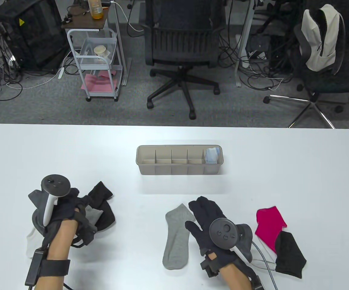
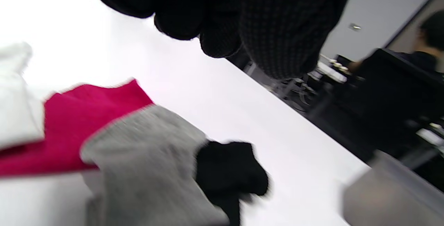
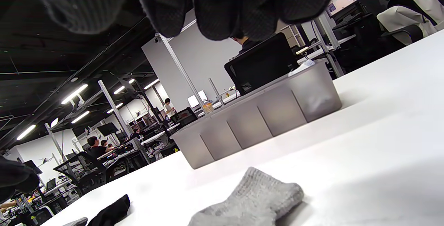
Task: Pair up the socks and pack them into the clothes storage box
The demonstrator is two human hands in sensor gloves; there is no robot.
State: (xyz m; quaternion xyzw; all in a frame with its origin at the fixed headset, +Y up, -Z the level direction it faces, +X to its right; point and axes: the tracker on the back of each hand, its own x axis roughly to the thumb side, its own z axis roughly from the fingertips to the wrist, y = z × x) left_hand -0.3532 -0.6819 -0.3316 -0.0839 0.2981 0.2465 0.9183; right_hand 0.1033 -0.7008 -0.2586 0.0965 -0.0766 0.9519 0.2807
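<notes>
The beige storage box [image 1: 179, 172] stands mid-table; its rightmost compartment holds a light blue sock bundle [image 1: 213, 155]. My left hand [image 1: 82, 205] hovers over a pile with a black sock [image 1: 101, 193], a grey sock [image 1: 93, 215] and a white sock [image 1: 30, 244]. In the left wrist view its fingers [image 2: 180, 14] hang free above a pink sock [image 2: 79, 115], a grey sock [image 2: 149, 163] and a black sock [image 2: 229, 174]. My right hand [image 1: 204, 211] lies flat with spread fingers beside a grey sock [image 1: 177, 235], holding nothing. The right wrist view shows that grey sock [image 3: 249, 201] before the box [image 3: 256, 118].
To the right of my right hand lie a pink sock [image 1: 269, 225] and a black sock [image 1: 290, 252] over a white one [image 1: 266, 250]. The box's other compartments [image 1: 162, 157] hold nothing. Office chairs [image 1: 180, 45] and a cart [image 1: 98, 60] stand beyond the table's far edge.
</notes>
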